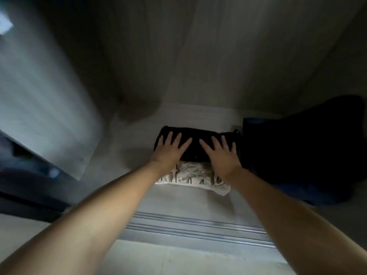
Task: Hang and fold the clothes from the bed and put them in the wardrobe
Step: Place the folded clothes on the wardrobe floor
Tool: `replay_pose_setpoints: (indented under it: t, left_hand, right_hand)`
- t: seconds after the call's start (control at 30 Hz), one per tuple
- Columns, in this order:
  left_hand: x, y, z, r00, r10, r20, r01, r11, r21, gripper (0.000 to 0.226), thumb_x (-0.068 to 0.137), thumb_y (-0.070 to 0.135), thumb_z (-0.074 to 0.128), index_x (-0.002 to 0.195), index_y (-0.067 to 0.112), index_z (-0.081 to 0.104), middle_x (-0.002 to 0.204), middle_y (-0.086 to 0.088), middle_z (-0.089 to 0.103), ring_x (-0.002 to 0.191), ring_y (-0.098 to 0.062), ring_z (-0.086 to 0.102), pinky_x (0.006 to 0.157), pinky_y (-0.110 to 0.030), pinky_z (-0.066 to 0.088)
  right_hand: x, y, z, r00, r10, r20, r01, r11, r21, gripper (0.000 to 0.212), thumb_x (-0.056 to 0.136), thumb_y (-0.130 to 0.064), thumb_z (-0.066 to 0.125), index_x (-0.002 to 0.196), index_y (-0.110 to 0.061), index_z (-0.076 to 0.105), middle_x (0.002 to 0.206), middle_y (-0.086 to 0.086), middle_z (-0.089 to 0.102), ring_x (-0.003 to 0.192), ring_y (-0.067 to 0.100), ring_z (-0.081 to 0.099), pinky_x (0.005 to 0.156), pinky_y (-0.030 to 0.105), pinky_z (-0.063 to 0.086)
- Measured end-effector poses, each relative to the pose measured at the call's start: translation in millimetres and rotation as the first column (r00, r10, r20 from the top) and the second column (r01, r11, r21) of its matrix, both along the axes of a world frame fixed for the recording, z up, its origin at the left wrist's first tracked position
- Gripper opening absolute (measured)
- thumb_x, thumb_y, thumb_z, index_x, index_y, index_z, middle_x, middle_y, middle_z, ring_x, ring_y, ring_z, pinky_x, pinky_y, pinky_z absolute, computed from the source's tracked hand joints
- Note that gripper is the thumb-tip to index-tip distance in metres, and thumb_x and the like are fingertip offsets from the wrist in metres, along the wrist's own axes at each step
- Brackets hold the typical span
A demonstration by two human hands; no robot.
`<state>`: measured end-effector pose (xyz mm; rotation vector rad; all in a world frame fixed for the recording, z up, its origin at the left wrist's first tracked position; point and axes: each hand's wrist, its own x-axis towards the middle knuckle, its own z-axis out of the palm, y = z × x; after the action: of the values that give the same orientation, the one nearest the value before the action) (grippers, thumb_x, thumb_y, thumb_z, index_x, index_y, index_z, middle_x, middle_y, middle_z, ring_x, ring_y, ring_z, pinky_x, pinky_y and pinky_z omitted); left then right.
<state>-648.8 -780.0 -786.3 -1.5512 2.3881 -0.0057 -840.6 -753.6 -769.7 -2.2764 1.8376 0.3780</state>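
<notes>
A folded black garment (195, 135) lies on top of a folded white printed garment (193, 176) on the wardrobe floor (131, 147). My left hand (169, 150) rests flat on the black garment's left half, fingers spread. Flat on its right half lies my right hand (220, 153), fingers also apart. Neither hand grips the cloth; both palms press down on it. The white garment shows only at its near edge, under my wrists.
A dark blue bundle of cloth (301, 149) fills the wardrobe's right side, touching the stack. A pale sliding door panel (39, 92) stands at the left. Metal door tracks (194, 227) run across the front edge. The back wall (198, 56) is close behind.
</notes>
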Motion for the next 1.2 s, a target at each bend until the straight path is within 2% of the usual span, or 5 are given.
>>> replay_pose_setpoints:
  t: [0.17,0.43,0.57,0.67,1.2]
  left_hand:
    - [13.2,22.9,-40.4,0.999,0.02,-0.039,-0.01,0.967,0.255,0.094,0.091,0.003,0.044,0.146,0.037,-0.023,0.151,-0.007,-0.038,0.14,-0.029,-0.032,0.114,-0.052,-0.007]
    - [1.0,23.7,1.6,0.997,0.067,0.049,-0.082,0.91,0.407,0.079,0.097,0.014,0.043,0.151,0.031,-0.012,0.157,-0.011,-0.025,0.145,-0.032,-0.018,0.115,-0.055,0.002]
    - [-28.5,42.3,91.9,0.997,0.063,-0.051,-0.038,0.919,0.392,0.06,0.093,0.014,0.044,0.149,0.018,0.022,0.145,-0.018,0.037,0.133,-0.036,0.037,0.102,-0.047,0.035]
    - [-51.2,55.6,171.6,0.968,0.055,-0.243,0.028,0.946,0.324,0.032,0.094,0.018,0.042,0.124,0.011,0.051,0.116,-0.017,0.062,0.105,-0.036,0.059,0.078,-0.038,0.047]
    - [-104.3,118.5,555.9,0.947,-0.073,-0.313,0.143,0.968,0.205,0.029,0.099,0.031,0.038,0.101,0.013,0.06,0.106,-0.014,0.065,0.096,-0.034,0.061,0.07,-0.032,0.039]
  right_hand:
    - [-8.3,16.2,-48.3,0.999,0.005,0.052,-0.018,0.964,0.267,0.084,0.095,-0.044,0.045,0.143,-0.044,-0.024,0.153,0.006,-0.035,0.141,0.036,-0.028,0.111,0.058,-0.011]
    - [-1.8,14.1,-16.4,0.997,0.02,-0.068,0.008,0.921,0.39,0.077,0.097,-0.042,0.041,0.148,-0.039,-0.016,0.158,0.006,-0.024,0.145,0.035,-0.018,0.114,0.057,-0.006]
    - [-3.7,40.9,68.8,0.999,0.01,-0.034,0.001,0.95,0.311,0.049,0.097,-0.037,0.04,0.142,-0.019,0.036,0.146,0.014,0.039,0.136,0.033,0.034,0.109,0.048,0.032]
    - [-14.3,60.9,144.4,0.994,-0.092,0.065,0.07,0.956,0.284,0.043,0.099,-0.038,0.038,0.135,-0.015,0.044,0.131,0.013,0.055,0.12,0.031,0.053,0.094,0.039,0.046]
    - [-70.6,155.6,516.5,0.89,-0.439,0.123,0.43,0.898,0.095,0.042,0.1,-0.045,0.032,0.106,-0.016,0.061,0.11,0.011,0.066,0.098,0.031,0.062,0.068,0.03,0.041]
